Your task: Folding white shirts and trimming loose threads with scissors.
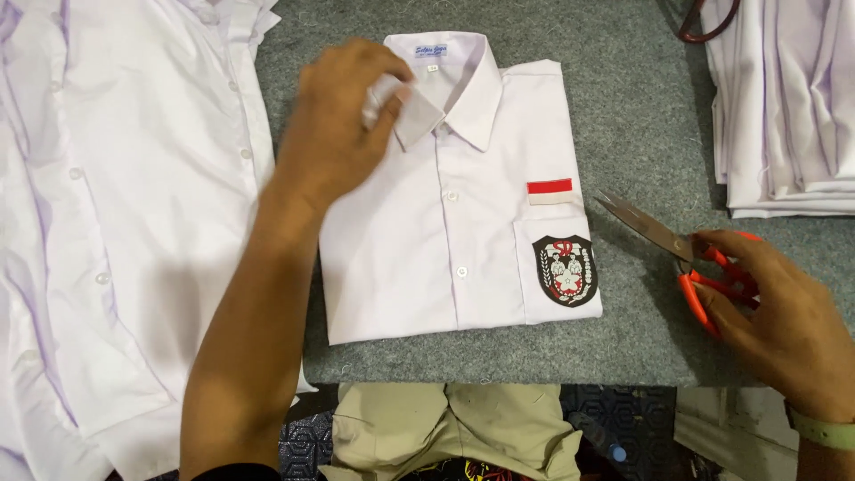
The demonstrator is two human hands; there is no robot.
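**Folded uniform shirt on grey felt mat, with both hands and shears**

Item 1. Folded white short-sleeved shirt (454,196): lies flat, front up, buttoned, collar away from the person, on the grey felt mat (623,107). It serves as the reference for all entries below.

Item 2. Left hand (343,125): rests over the shirt's upper left part, at the collar. Its fingers are curled round a small crumpled white scrap (381,98), pinched against the collar point (417,120).

Item 3. Right hand (784,312): off the shirt's right edge, apart from it. Its fingers are closed through and around the orange handles of the thread shears (690,254); the metal blades point toward the shirt's pocket side, tips near its edge but not touching.

Item 4. Chest pocket (557,272): on the shirt's right half, bearing a black shield-shaped badge (565,270); a red-and-white strip (549,191) sits just above it.

Item 5. Loose white shirts (116,223): spread to the left of the folded shirt, partly under the left forearm.

Item 6. Stack of white garments (784,107): to the upper right, well apart.

Item 7. Khaki garment (445,432): below the mat's near edge.
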